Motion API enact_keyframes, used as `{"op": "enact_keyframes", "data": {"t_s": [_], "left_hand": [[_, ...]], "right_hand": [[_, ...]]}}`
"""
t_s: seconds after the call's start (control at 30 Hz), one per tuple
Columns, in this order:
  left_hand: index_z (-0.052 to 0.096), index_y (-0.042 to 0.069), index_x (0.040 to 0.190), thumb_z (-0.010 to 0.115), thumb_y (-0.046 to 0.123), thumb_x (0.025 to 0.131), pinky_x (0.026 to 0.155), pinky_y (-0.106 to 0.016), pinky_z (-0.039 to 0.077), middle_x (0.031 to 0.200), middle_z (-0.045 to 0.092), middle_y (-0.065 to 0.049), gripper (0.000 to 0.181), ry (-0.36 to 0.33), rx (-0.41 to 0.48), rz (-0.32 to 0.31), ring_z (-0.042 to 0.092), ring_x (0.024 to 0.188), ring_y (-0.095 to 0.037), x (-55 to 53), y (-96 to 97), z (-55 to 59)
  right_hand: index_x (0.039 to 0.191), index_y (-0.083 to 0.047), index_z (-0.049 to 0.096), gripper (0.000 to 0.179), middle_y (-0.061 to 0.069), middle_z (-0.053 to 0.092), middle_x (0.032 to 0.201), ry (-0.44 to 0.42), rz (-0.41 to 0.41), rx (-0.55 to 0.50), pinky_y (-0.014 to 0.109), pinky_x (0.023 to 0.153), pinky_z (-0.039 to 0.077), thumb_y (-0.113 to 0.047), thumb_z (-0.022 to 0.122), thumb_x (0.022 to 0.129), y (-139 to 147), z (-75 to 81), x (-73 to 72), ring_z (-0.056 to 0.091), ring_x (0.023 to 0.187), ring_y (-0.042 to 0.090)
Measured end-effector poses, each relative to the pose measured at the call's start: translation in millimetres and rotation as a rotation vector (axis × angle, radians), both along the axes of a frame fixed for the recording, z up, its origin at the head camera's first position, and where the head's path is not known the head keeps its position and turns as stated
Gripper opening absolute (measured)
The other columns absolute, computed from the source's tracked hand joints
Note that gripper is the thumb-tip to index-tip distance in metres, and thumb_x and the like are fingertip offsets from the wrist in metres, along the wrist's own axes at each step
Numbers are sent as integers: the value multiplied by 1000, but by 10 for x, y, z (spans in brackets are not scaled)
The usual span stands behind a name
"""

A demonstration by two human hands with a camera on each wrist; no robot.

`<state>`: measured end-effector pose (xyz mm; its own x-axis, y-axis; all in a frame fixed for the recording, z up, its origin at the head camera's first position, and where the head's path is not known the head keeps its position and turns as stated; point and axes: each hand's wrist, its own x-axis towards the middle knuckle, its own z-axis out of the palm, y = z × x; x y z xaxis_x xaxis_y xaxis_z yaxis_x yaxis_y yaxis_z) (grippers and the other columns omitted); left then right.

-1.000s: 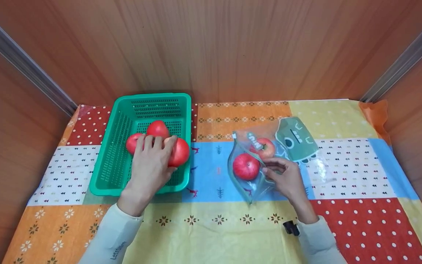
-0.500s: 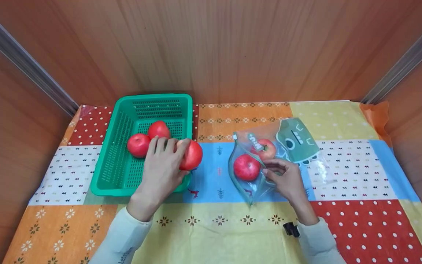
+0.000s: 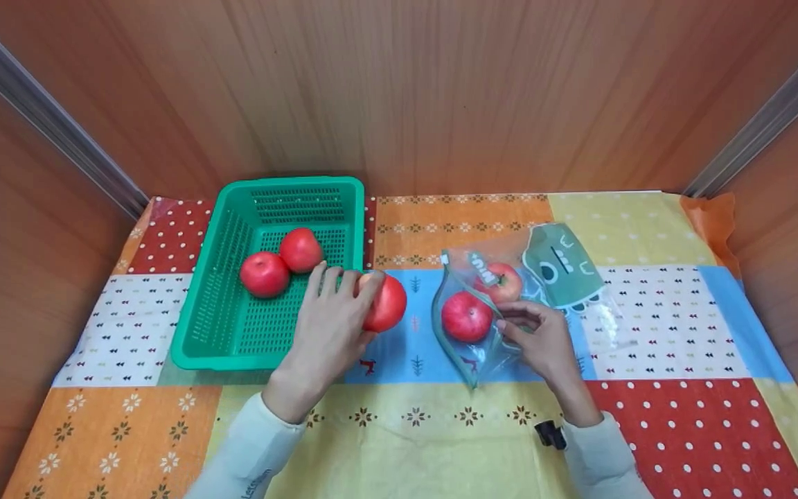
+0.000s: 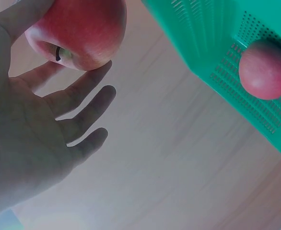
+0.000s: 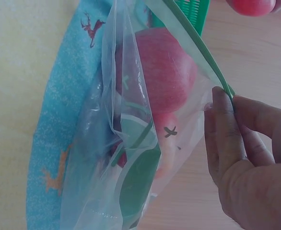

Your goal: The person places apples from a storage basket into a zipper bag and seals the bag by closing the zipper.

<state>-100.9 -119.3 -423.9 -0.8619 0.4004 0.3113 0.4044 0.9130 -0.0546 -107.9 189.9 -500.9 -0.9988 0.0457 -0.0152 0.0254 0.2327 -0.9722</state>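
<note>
My left hand [image 3: 333, 319] grips a red apple [image 3: 388, 303] between thumb and fingers, just past the right rim of the green basket [image 3: 184, 333]. In the left wrist view that apple [image 4: 83, 28] shows its stem end, held by the thumb and upper fingers. My right hand [image 3: 543, 339] pinches the green-edged mouth of a clear zip bag [image 3: 456, 350] with a green cartoon print. The mouth gapes to the left. Inside the bag lie a dark red apple [image 3: 467, 316] and a paler one [image 3: 503, 283] behind it.
Two red apples, one nearer [image 3: 264, 274] and one farther [image 3: 301, 250], lie touching in the basket. A patchwork cloth [image 3: 413, 430] covers the table. Wood-grain panels [image 3: 461, 104] close off the back and both sides.
The left hand has lifted the apple out of the basket and carried it right, over the rim toward the bag. The right hand and the bag have stayed in place.
</note>
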Motion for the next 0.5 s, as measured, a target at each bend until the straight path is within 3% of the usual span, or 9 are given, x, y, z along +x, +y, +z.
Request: {"op": "enact_keyframes", "data": {"t_s": [0.5], "left_hand": [[57,14,141,101,37,67,115,-60,42,124,69,-17,89,-29,13,-47,59,123,-40,37,177,-102]], "right_hand": [[115,10,75,26,25,76,109,4,-15,-27,21,71,62,15,74,90,-11,-29,-9,73,84,7]]}}
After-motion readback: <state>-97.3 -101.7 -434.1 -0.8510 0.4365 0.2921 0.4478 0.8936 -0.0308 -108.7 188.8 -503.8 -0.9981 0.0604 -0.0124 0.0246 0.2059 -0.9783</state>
